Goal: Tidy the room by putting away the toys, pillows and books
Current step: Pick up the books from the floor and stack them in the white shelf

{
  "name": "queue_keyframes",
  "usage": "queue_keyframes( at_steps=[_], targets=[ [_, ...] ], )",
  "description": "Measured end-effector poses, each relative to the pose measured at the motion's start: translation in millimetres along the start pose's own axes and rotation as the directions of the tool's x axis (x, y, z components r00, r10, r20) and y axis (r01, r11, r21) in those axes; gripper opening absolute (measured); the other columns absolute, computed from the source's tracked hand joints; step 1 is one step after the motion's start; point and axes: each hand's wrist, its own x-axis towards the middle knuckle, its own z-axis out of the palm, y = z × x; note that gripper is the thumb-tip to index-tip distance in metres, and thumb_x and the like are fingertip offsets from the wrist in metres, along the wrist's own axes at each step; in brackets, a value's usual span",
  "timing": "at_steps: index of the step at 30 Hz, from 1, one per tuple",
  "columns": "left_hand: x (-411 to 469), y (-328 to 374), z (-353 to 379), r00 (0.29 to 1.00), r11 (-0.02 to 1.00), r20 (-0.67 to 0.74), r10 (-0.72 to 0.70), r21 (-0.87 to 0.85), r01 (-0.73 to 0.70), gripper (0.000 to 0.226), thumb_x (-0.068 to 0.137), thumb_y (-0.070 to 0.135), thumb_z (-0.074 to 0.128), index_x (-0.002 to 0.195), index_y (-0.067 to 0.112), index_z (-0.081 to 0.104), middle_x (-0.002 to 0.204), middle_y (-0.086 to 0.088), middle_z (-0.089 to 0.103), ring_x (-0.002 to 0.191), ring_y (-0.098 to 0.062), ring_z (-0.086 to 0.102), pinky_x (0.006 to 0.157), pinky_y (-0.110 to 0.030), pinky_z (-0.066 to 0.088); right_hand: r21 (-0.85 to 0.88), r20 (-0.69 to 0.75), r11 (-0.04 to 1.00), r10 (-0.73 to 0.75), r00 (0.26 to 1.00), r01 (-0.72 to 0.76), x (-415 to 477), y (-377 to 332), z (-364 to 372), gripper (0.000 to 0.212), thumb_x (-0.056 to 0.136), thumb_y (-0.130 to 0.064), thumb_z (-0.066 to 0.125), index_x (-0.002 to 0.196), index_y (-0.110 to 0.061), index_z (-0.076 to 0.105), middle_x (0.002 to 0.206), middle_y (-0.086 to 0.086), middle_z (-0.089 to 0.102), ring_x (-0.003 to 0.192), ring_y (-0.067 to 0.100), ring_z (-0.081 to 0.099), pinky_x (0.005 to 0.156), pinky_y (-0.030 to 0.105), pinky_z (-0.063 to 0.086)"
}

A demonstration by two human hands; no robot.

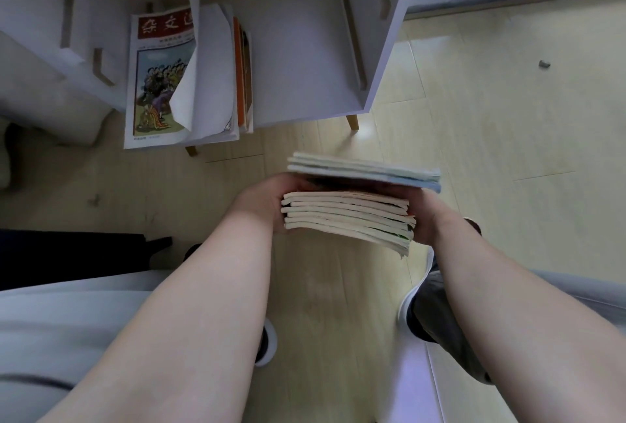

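pale floor (474,118) below; left hand (261,200) and right hand (427,221) clasp a stack (345,216) of thin cream-edged books.

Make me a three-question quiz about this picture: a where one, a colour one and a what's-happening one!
1. Where in the shelf do the magazines stand? A left side B right side C on top
2. What colour is the front magazine's title band? A green B red C blue
3. The stack of books is: A lying on the floor B shelved C held up
Answers: A, they lean at its left wall; B, the band is red; C, the left hand and right hand grip it.
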Motion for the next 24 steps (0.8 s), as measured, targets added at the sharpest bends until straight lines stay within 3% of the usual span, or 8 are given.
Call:
queue_keyframes(
  at_steps=[2,4,6,8,16,19,21,24],
  targets=[
    [39.1,-9.5,-9.1,0.968,0.988,-0.199,0.151,0.055,-0.143,0.027,0.072,0.026,0.090,0.075,0.010,0.068,0.062,-0.007,0.067,0.066,-0.024,0.064,0.073,-0.036,0.050,-0.009,0.009,0.999,0.034,0.999,-0.033,-2.4,-1.0,2.6,0.026,0.094,-0.032,0.067,0.114,-0.015,0.065,0.091,0.007,0.064,0.075,0.020,0.062,0.067,0.031,0.053],
    [74.2,-17.4,7.3,0.730,0.961,-0.627,0.274,0.146,-0.235,0.045,0.041,0.024,0.104,0.063,0.010,0.068,0.057,-0.006,0.064,0.066,-0.026,0.061,0.076,-0.034,0.042,-0.003,-0.004,0.997,0.083,0.997,-0.083,-4.3,-4.0,4.4,0.026,0.092,-0.034,0.069,0.110,-0.015,0.064,0.090,0.006,0.062,0.073,0.020,0.061,0.066,0.031,0.054],
    [35.8,-16.2,-1.8,0.956,0.998,-0.289,0.051,-0.008,-0.056,0.029,0.074,0.028,0.088,0.079,0.007,0.069,0.075,-0.010,0.068,0.071,-0.025,0.065,0.085,-0.036,0.052,-0.006,0.012,0.993,0.114,0.993,-0.114,-7.5,-7.5,5.4,0.023,0.093,-0.034,0.068,0.100,-0.012,0.071,0.087,0.007,0.067,0.070,0.021,0.065,0.064,0.030,0.057],
    [2.3,-2.4,4.7,0.995,0.981,0.090,-0.034,-0.188,0.051,0.022,0.097,0.026,0.062,0.096,0.004,0.069,0.087,-0.011,0.070,0.074,-0.025,0.070,0.075,-0.037,0.063,0.003,0.023,0.992,0.130,0.991,-0.130,-9.1,-12.0,5.7,0.024,0.096,-0.032,0.064,0.091,-0.011,0.074,0.081,0.007,0.072,0.067,0.021,0.069,0.062,0.032,0.059],
    [6.8,2.5,-5.1,0.994,0.958,0.100,-0.042,-0.278,0.069,0.029,0.102,0.022,0.046,0.103,0.000,0.066,0.091,-0.017,0.074,0.088,-0.033,0.069,0.077,-0.046,0.056,-0.003,-0.069,0.994,0.109,0.992,-0.110,-5.7,-15.3,11.7,0.023,0.097,-0.022,0.062,0.080,-0.010,0.071,0.067,0.005,0.068,0.057,0.020,0.065,0.060,0.031,0.057],
    [15.2,13.9,-24.2,0.970,0.930,-0.241,0.034,-0.347,-0.119,0.013,0.096,0.014,0.053,0.088,0.004,0.053,0.105,-0.013,0.057,0.085,-0.031,0.058,0.076,-0.039,0.053,-0.016,-0.090,0.995,0.093,0.992,-0.095,-7.0,-11.7,9.3,0.013,0.091,-0.022,0.068,0.089,-0.009,0.070,0.075,0.009,0.066,0.063,0.025,0.064,0.066,0.035,0.054],
    [21.9,20.8,-52.3,0.913,0.750,-0.371,0.167,-0.554,-0.362,0.011,0.090,0.007,0.050,0.080,0.012,0.051,0.108,-0.009,0.050,0.080,-0.023,0.051,0.070,-0.032,0.046,-0.020,-0.072,0.997,0.074,0.995,-0.075,-6.4,-9.9,7.1,0.011,0.090,-0.020,0.069,0.089,-0.009,0.070,0.072,0.009,0.066,0.060,0.025,0.064,0.062,0.033,0.055],
    [21.3,12.6,-85.8,0.841,0.237,-0.228,0.491,-0.894,-0.380,0.029,0.070,0.004,0.055,0.098,0.010,0.060,0.124,-0.014,0.056,0.122,-0.034,0.055,0.105,-0.048,0.041,0.002,-0.060,0.999,0.047,0.997,-0.047,-5.0,-9.0,6.6,0.011,0.091,-0.019,0.067,0.086,-0.010,0.071,0.070,0.009,0.067,0.058,0.024,0.065,0.058,0.032,0.054]
  ],
)
